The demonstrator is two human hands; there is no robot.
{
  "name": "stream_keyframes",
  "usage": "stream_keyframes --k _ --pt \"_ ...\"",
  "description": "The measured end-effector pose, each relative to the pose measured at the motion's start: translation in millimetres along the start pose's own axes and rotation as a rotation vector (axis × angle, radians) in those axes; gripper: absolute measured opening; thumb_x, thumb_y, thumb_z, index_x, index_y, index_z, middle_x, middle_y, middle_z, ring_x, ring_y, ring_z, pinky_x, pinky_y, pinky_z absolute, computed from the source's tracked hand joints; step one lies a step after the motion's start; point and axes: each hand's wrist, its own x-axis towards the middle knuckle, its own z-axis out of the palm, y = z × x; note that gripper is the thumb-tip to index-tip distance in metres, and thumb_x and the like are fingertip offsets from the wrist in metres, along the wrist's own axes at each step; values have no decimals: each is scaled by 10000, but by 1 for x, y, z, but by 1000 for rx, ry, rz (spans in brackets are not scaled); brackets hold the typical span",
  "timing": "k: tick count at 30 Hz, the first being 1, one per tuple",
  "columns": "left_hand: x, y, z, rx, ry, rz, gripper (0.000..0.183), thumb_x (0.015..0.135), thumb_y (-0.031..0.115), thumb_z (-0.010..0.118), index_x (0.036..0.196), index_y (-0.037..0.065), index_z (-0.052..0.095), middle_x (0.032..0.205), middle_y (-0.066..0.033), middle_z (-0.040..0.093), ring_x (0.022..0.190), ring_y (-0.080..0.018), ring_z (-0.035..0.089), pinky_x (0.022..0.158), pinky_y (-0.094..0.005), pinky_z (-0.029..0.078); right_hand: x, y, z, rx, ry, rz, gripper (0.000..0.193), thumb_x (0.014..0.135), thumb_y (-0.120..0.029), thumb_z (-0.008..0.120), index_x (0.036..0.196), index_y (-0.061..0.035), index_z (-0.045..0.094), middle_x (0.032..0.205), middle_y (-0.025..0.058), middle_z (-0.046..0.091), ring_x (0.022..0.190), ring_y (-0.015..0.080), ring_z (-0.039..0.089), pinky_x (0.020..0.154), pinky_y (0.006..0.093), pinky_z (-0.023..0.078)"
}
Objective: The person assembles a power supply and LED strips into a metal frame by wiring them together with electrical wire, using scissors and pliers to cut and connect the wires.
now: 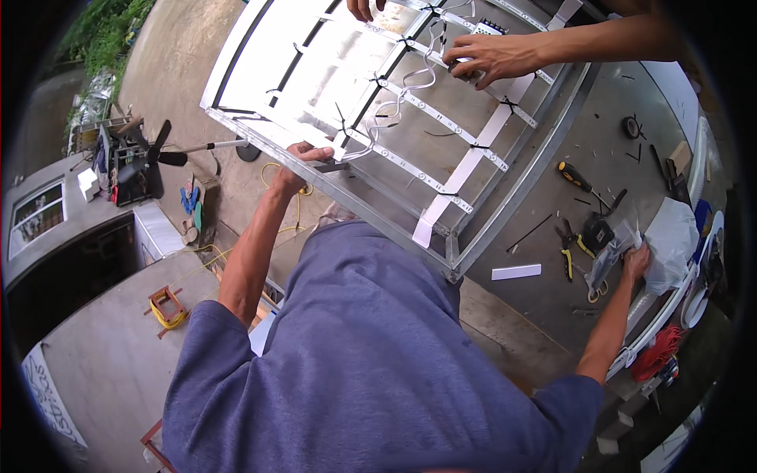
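Observation:
My left hand (300,164) is closed over the near left rail of a metal frame (378,219), close to the end of an LED strip (406,165). Several such strips cross the frame, tied down with black cable ties. White wire (418,83) loops loosely over them. To the right, my right hand (635,262) pinches a crumpled clear plastic bag (609,258), beside a white plastic bag (670,244). Another person's hand (501,57) reaches in from the upper right and grips a small dark thing, mostly hidden, by a boxy metal power supply (489,28).
On the grey surface at right lie a yellow-black screwdriver (574,175), pliers (567,251), a tape measure (597,231), scissors (597,290), black tape (630,127) and a white strip piece (516,272). A fan (154,158) and a yellow cord reel (167,309) stand left.

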Motion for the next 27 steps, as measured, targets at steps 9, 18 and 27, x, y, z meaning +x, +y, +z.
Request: stream_keyframes --k 9,18,27 --pt "-18 23 1 42 20 -23 500 765 305 833 1035 -91 689 909 -137 719 812 -183 668 756 -292 511 -54 -91 -77 471 292 366 478 912 -244 705 1273 35 562 1085 206 673 968 305 654 844 409 510" --pt "-11 31 14 -90 -66 30 455 755 323 845 912 -60 657 816 -103 675 688 -133 625 613 -252 483 -188 -318 -290 1323 -96 -211 498 907 -72 725 1345 25 509 1223 124 613 1048 218 632 919 313 510" --pt "2 12 9 -204 -102 47 675 770 243 836 1273 -125 577 909 -136 715 798 -170 672 758 -262 515 -219 -504 -298 914 -395 -665 344 827 -164 778 1123 -29 666 1010 110 656 855 256 653 746 355 508"
